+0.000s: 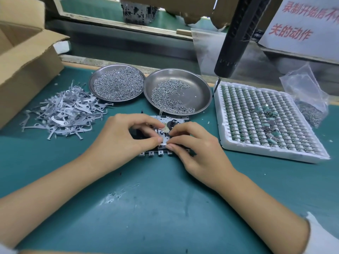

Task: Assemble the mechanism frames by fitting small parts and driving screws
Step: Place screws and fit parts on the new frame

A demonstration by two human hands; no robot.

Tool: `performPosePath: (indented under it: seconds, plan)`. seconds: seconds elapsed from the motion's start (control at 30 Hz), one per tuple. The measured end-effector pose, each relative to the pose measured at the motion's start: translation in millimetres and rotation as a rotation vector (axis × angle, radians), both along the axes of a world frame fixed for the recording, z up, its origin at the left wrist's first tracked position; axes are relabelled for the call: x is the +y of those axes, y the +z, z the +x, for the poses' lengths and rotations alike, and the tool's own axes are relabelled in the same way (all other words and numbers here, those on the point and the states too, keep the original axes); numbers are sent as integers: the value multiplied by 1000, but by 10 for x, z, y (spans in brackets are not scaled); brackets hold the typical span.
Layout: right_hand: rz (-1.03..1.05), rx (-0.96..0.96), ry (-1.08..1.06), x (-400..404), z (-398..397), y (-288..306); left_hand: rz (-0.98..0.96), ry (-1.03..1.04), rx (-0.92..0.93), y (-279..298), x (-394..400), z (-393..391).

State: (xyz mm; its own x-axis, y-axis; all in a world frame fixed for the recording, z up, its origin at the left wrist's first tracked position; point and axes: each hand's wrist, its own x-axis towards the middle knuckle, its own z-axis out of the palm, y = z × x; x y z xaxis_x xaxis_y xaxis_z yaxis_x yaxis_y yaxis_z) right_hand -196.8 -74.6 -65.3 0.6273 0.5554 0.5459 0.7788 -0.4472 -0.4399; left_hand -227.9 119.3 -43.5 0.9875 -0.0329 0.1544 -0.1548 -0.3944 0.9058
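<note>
Evidently light, stiff and sharp-edged, the stamped metal mechanism frame [166, 133] lies flat on the green tabletop [146, 198] just before the screw dishes, both left hand [119, 138] and right hand [198, 149] pinching small parts on it with curled fingers; hold its edges.

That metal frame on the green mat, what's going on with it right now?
A person is working on the mechanism frame with both bare hands. The left hand and right hand meet over its middle, fingertips pinching at a small part there. Two metal dishes of screws sit behind it, a pile of stamped levers to the left, and a foam tray of components to the right. The electric screwdriver hangs unused.
</note>
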Motion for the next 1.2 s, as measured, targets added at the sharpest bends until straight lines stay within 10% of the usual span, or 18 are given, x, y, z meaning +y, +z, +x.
performPosePath:
  seconds: [0.63,1.2]
  plan:
    - [-90,-87,-34,40,-48,40,23,-58,37,39,24,92]
    - [120,232,-48,-1,5,48,-25,-83,76,58,37,66]
